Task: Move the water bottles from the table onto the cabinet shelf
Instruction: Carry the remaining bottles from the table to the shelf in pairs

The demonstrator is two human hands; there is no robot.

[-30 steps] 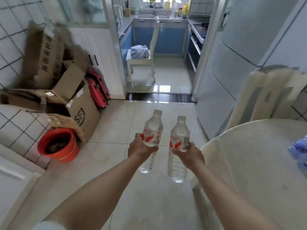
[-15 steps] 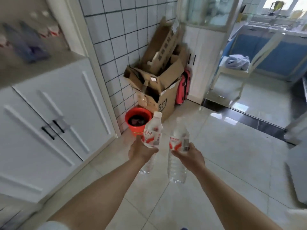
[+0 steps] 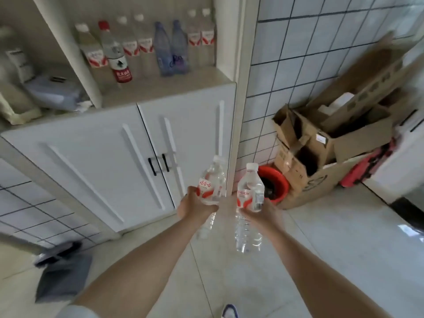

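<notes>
The left hand [image 3: 195,206] was wrapped around one water bottle [image 3: 211,184], and the right hand [image 3: 263,213] gripped a second bottle [image 3: 249,196]; both were held side by side above the pale tiled floor [image 3: 332,249]. Ahead stood a white cabinet [image 3: 110,161] with closed double doors. Its open shelf [image 3: 165,88] already carried a row of bottles [image 3: 146,47]. To the right, against a white tiled wall [image 3: 298,53], sat cardboard boxes [image 3: 332,138] and a red bucket [image 3: 275,184].
</notes>
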